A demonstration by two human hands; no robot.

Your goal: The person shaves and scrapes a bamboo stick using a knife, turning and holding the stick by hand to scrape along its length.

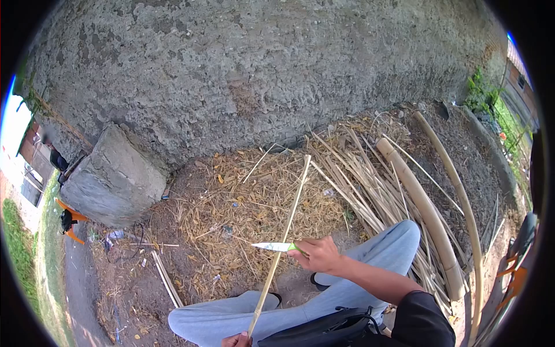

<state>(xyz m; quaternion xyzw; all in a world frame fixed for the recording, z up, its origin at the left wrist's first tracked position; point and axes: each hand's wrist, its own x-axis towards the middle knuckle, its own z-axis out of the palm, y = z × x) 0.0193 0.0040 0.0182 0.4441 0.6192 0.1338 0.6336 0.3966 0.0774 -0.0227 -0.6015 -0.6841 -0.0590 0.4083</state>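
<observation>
My right hand (319,253) is closed round the green handle of a knife (273,246), whose pale blade points left and crosses a long, thin bamboo strip (295,205). The strip slants up and away from my lap. At its near end, my left hand (237,340) grips it low in the view, partly cut off by the bottom edge. My legs (243,315) in light blue trousers are folded on either side, and a black bag (318,331) lies across my lap.
Many split bamboo strips (370,194) lie in a pile at the right, beside a thick bamboo pole (422,202) and a thinner curved pole (457,185). A few strips (166,279) rest at the left. Shavings (231,202) cover the ground before a rough wall (260,75) and a concrete block (115,179).
</observation>
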